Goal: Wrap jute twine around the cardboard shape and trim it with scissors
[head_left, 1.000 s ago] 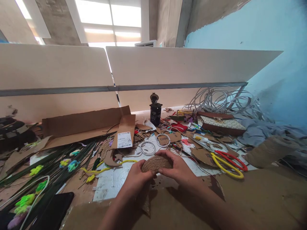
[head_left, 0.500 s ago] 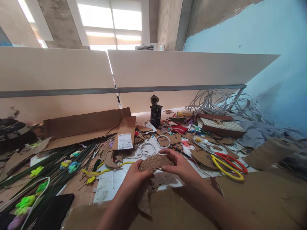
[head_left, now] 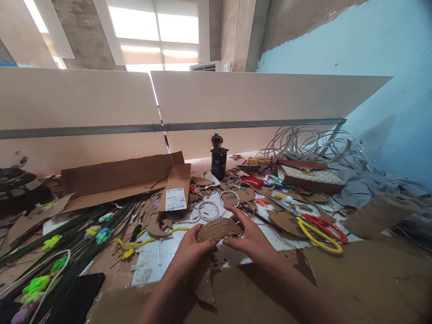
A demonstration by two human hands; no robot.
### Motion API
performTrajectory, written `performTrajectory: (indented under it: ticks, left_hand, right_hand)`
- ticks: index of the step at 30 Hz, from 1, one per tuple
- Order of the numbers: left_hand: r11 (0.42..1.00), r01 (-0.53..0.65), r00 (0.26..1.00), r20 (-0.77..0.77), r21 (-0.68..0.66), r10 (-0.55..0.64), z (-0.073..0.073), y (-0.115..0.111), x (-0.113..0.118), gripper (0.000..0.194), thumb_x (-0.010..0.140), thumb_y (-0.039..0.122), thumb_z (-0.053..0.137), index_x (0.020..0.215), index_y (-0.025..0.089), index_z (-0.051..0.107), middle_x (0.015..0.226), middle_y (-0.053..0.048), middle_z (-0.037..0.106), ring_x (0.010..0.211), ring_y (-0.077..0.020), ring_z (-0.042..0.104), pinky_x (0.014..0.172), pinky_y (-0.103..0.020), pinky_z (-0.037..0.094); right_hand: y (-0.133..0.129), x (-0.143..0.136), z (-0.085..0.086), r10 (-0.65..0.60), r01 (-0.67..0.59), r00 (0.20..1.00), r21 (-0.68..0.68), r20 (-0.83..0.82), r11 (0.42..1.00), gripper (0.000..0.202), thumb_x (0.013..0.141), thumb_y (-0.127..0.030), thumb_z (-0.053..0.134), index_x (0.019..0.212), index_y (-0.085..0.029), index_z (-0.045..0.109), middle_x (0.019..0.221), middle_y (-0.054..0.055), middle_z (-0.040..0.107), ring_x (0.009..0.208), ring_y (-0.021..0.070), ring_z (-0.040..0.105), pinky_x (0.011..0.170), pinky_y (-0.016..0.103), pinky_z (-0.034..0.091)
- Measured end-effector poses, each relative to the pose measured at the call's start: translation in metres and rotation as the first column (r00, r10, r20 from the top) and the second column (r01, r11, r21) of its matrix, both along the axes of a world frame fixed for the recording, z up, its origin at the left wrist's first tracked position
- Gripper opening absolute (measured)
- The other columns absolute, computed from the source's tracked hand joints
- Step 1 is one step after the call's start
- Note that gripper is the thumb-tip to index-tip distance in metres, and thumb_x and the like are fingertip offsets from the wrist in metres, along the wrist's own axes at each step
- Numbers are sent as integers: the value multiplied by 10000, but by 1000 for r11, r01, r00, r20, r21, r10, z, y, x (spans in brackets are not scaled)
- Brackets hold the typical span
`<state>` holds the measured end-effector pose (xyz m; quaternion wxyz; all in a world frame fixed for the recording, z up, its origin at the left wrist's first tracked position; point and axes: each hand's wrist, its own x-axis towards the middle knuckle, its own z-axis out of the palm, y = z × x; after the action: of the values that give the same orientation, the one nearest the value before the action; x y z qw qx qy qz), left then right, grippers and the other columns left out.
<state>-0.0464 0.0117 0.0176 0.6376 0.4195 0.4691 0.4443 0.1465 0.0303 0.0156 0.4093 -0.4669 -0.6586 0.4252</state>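
Note:
A curved, crescent-shaped piece covered in brown twine (head_left: 219, 228) is held up before me, with a tapering tail hanging below on the left. My left hand (head_left: 191, 249) is closed on its left side, the thumb lying on the front. My right hand (head_left: 251, 238) is curled around its right end, index finger raised above the top edge and thumb just under the lower edge; the other fingers are partly hidden. Just beyond it lie two white rings (head_left: 208, 210) and a bare cardboard crescent (head_left: 158, 225) beside a yellow fuzzy stem (head_left: 138, 243).
Scissors with red and yellow handles (head_left: 320, 234) lie to the right, near a brown roll (head_left: 380, 216) and a handbag (head_left: 308, 175). A black cup with raised lid (head_left: 219, 164) stands behind. A cardboard box (head_left: 124, 173), fuzzy flowers (head_left: 104, 235) and a dark phone-like slab (head_left: 77, 297) are left.
My right thumb has slid from the front of the twine-covered piece to below its lower edge, and the right index finger has lifted slightly. My left hand keeps its hold.

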Motion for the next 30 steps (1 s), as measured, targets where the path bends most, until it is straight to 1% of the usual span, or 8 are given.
performTrajectory:
  ticks: [4,6,11,13,16,19,23,30]
  left_hand:
    - [1000,3,999,46,-4,-2,1,-2,1,416,580,202,762,973,155,632,646,1,682,482,-123,590,454,-211,456]
    - [1000,3,999,48,-9,-3,1,-3,1,396,585,196,752,962,159,638,623,8,672,476,-122,585,448,-206,447]
    - [1000,3,998,62,-11,-3,7,-6,3,341,586,211,777,901,163,655,598,8,658,469,-114,561,452,-200,435]
    - [1000,17,997,75,-20,-15,6,-7,3,327,581,212,786,877,163,655,600,6,655,470,-114,560,463,-205,440]
    - [998,57,996,75,-34,-54,0,-7,3,374,593,222,791,939,152,665,640,-12,671,477,-125,573,486,-228,462]
    - [999,41,999,-16,12,-41,-3,-4,1,382,612,223,793,965,147,669,706,-42,699,528,-145,604,501,-236,467]
    - [991,-20,982,-181,131,44,-2,0,0,269,607,167,760,860,153,669,701,-33,686,569,-139,601,514,-223,468]
    - [999,8,997,-72,36,-5,-3,0,0,303,580,234,796,827,137,651,618,-7,643,492,-116,559,464,-217,450]
  right_hand:
    - [-3,-1,5,24,-25,999,54,31,998,656,713,-266,761,1337,-229,566,1302,87,638,1178,294,589,1016,420,435]
    - [-3,-1,5,34,-36,999,63,33,997,597,731,-279,750,1303,-225,587,1327,90,639,1207,295,583,1042,428,421]
    - [-3,-1,5,21,-24,999,52,48,998,509,735,-286,737,1226,-209,622,1269,98,672,1174,296,608,1029,437,434]
    - [-3,-1,4,32,-33,999,26,35,999,503,729,-288,734,1210,-203,619,1238,101,680,1148,296,619,1010,436,447]
    - [-3,-1,3,51,-51,998,3,21,999,484,724,-280,729,1189,-201,616,1185,94,692,1107,292,634,977,431,466]
    - [-3,-1,3,44,-45,998,23,36,999,460,727,-249,721,1172,-204,616,1175,85,694,1095,283,637,966,420,472]
    - [-4,-2,5,58,-60,997,44,43,997,449,731,-248,714,1166,-207,614,1149,80,706,1075,278,650,952,413,481]
    - [-6,-1,8,82,-84,996,34,44,996,461,729,-230,682,1186,-201,635,1175,84,710,1086,275,652,969,415,478]
